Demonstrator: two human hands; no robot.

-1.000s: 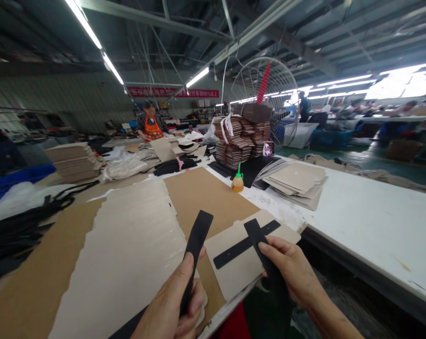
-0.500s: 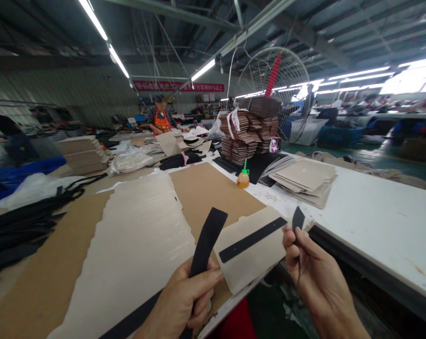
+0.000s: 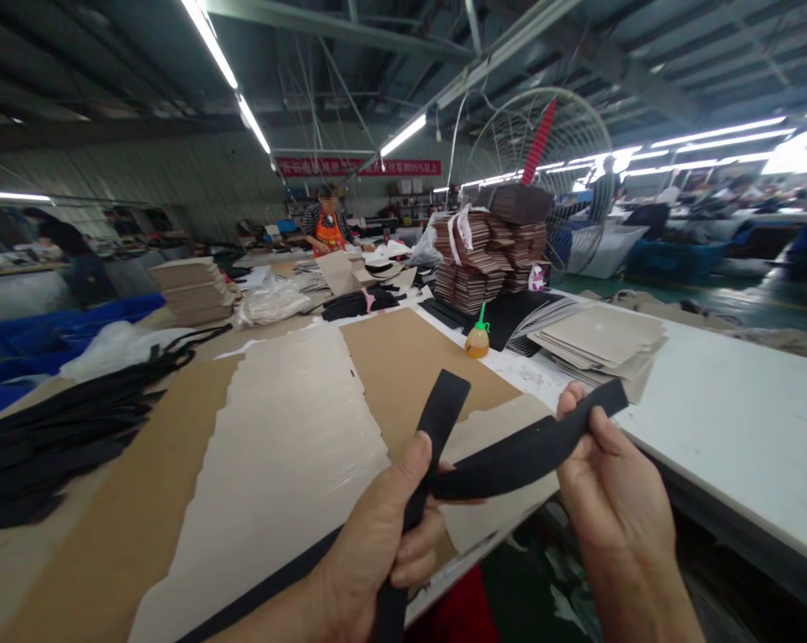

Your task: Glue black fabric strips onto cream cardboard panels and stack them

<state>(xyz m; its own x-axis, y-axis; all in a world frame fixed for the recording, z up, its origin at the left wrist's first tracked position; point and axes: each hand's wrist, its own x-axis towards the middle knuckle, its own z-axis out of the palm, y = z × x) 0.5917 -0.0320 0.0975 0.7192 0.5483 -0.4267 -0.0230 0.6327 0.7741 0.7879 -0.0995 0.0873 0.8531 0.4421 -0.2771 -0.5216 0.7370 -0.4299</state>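
Observation:
My left hand (image 3: 383, 545) is closed around a bundle of long black strips (image 3: 438, 420) that stands up from the fist. My right hand (image 3: 608, 487) pinches one black strip (image 3: 524, 455) near its right end and holds it level. That strip's left end meets my left thumb. Both hands are above the table's near edge. Under them lies a grey card panel (image 3: 497, 420), partly hidden. A long overlapped row of pale card panels (image 3: 283, 455) lies to the left on brown cardboard (image 3: 403, 366).
A small glue bottle with a green nozzle (image 3: 477, 339) stands beyond the cardboard. A fanned stack of grey cards (image 3: 604, 344) lies right of it, tall brown stacks (image 3: 490, 259) behind. Black strips (image 3: 62, 429) pile at left. A person in an orange apron (image 3: 328, 228) works far back.
My right hand lifted a black strip off the grey card panel, turned it level and brought its left end to my left hand. My view also shifted a little.

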